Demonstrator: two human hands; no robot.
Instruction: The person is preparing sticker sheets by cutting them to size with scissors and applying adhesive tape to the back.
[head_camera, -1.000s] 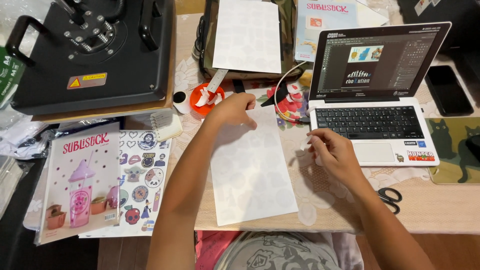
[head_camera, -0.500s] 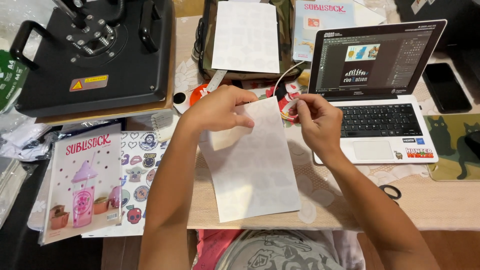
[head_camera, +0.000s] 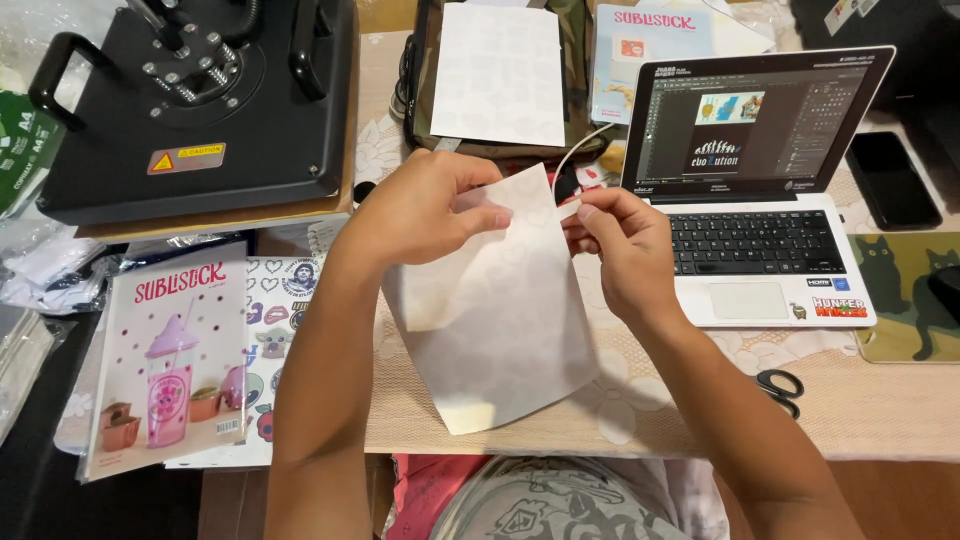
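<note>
Both hands are pinching the top edge of the white sheet (head_camera: 490, 320), left hand (head_camera: 425, 215) and right hand (head_camera: 620, 245) equally near, its long axis hanging toward the worktop (head_camera: 860, 410).

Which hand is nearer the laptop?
Right. The right hand pinches the white sheet just beside the laptop; the left hand grips the sheet's far side, farther left.

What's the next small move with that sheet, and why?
Probably pull the pinched top corner apart to start peeling. The left hand and right hand both hold the white sheet by its top edge, lifted off the table. The right fingertips pinch the upper right corner. Whether any layer has separated is too fine to tell, so go slowly.
</note>
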